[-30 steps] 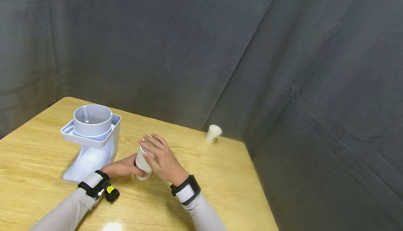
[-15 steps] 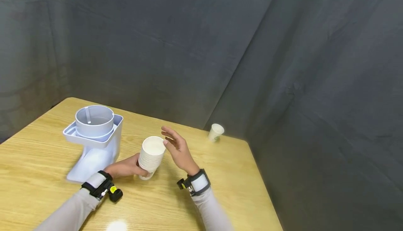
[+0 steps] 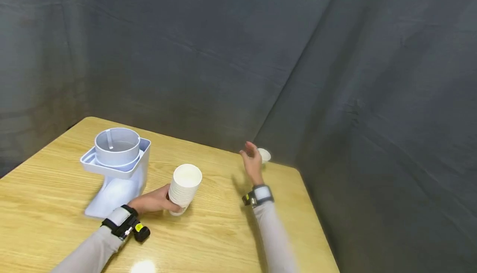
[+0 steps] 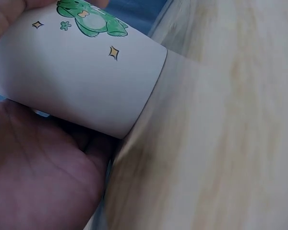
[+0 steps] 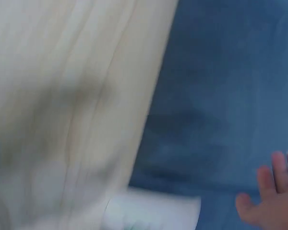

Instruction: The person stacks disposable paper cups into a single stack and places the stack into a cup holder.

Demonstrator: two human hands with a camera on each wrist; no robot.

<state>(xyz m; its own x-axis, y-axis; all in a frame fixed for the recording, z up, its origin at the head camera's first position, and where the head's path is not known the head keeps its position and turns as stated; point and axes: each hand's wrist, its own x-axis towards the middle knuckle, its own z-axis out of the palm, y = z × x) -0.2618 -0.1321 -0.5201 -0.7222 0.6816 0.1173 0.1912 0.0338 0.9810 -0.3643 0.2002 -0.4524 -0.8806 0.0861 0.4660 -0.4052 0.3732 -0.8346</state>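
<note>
A stack of white paper cups (image 3: 186,182) stands tilted slightly right near the table's middle, gripped low by my left hand (image 3: 152,200). Close up in the left wrist view, the bottom cup (image 4: 86,67) bears a green cartoon animal and small stars, its base right at the tabletop. My right hand (image 3: 253,163) is at the back right with its fingers loosely spread, holding nothing. It overlaps a single paper cup (image 3: 264,155), most of which it hides. In the right wrist view that cup (image 5: 151,211) is blurred, apart from the fingers (image 5: 266,182).
Left of the stack stands a pale grey-white dispenser-like stand (image 3: 117,194) with a round open container (image 3: 117,147) on its square top tray. The wooden table (image 3: 220,223) ends at dark grey curtains (image 3: 208,58) behind and on the right.
My right hand has left the top of the cup stack and moved right and away, to the single cup. My left hand keeps its hold on the stack.
</note>
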